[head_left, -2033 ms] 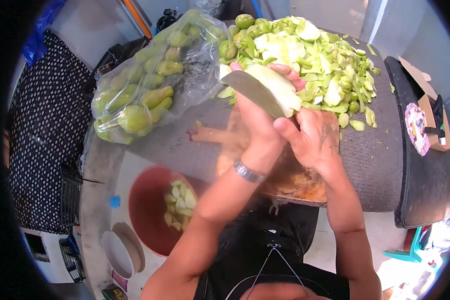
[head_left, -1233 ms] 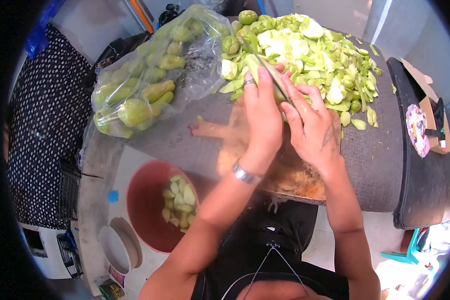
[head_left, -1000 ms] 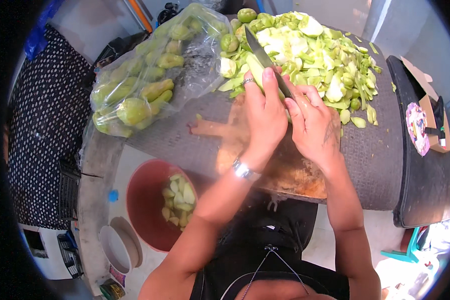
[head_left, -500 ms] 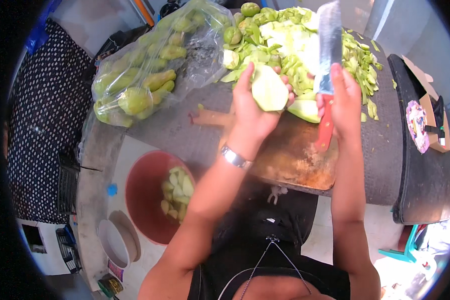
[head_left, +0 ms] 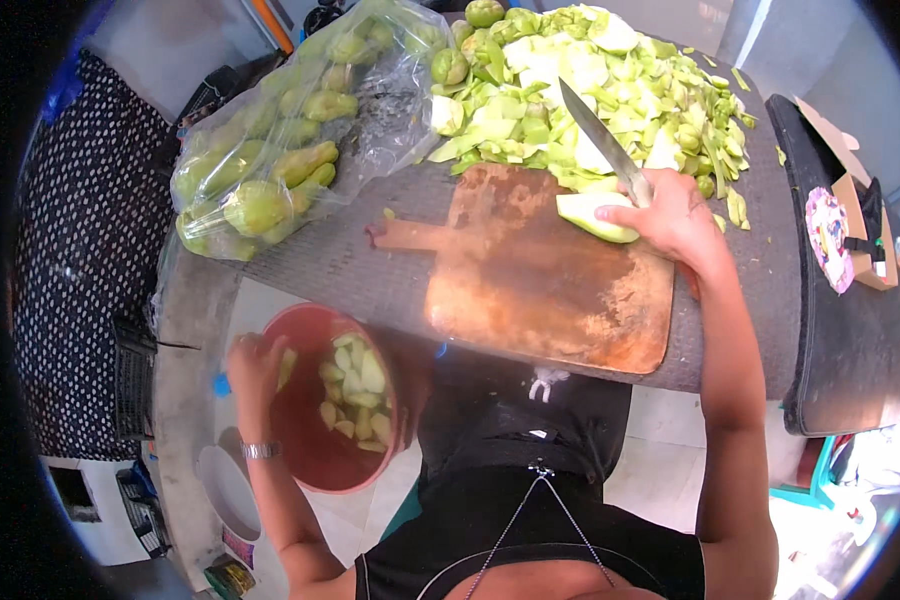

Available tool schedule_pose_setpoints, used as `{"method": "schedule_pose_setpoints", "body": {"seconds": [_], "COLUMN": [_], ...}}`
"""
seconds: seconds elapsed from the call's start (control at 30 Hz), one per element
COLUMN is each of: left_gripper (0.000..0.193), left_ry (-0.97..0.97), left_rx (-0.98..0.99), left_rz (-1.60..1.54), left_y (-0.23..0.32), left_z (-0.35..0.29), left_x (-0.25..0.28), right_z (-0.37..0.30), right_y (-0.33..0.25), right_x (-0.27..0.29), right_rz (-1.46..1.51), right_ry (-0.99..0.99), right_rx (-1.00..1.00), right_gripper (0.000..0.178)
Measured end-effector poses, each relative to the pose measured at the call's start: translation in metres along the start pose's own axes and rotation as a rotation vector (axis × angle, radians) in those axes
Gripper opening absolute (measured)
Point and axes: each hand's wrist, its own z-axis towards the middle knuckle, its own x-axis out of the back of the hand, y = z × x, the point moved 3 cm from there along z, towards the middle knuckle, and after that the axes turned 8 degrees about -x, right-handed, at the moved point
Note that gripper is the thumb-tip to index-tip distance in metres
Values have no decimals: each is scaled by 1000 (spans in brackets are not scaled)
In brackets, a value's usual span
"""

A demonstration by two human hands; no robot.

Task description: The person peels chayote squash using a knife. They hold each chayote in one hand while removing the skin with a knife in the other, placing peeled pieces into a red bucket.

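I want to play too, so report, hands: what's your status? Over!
Left hand at bucket, green piece beside it. Right hand grips knife near cut fruit. Peels heaped beyond board.

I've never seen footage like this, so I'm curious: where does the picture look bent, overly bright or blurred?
Head view: the dark tabletop looks curved, and the corners go black; a patch at lower right is washed out; the plastic bag glints; the left hand by the red bucket looks softer than the knife in the right hand.
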Motion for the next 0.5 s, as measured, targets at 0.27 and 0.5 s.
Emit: {"method": "schedule_pose_setpoints", "body": {"seconds": [0.27, 0.5], "left_gripper": [30, 46], "left_ry": [-71, -442], "left_rx": [-151, -150], "left_rz": [-766, -1510], "left_y": [167, 320], "left_z": [54, 88], "left_x": [14, -29], "right_z": [-26, -40], "right_y": [-12, -23], "right_x": [-22, -30], "right_rz": [-59, 589], "right_ry": [-52, -127], "right_rx": [80, -44], "right_gripper": [56, 31]}}
